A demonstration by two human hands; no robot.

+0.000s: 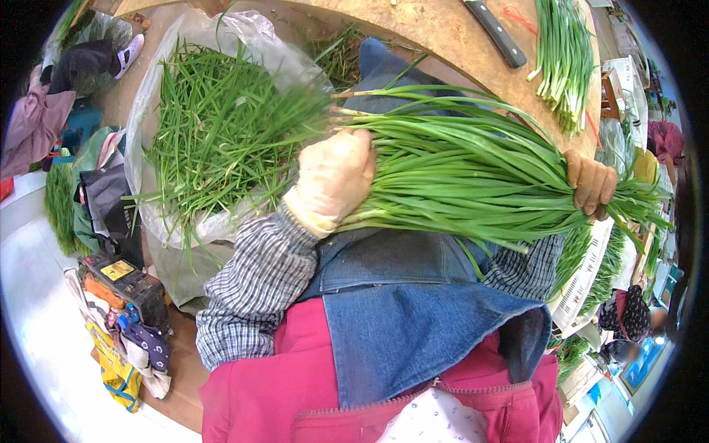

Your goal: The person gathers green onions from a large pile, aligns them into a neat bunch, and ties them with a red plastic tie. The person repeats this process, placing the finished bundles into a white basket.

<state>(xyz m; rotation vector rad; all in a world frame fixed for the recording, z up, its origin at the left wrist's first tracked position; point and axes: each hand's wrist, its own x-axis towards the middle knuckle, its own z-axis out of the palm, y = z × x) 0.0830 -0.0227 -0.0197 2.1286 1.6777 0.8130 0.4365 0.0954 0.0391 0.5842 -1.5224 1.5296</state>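
A large bunch of green garlic chives lies sideways across my lap, above a denim apron. My left hand, in a pale glove with a cream cuff, is closed around the bunch near its pale stem ends. Around the leafy end, on the right, wrap the fingers of my right hand; leaf tips stick out beyond them. Just left of my left hand, an open clear plastic bag holds a heap of loose green leaves; some blades near the hand are blurred.
A round wooden board curves across the top, bearing a black-handled knife, red string and another chive bunch. A black crate stands lower left. White boxes with more greens are at right. Other people sit at both sides.
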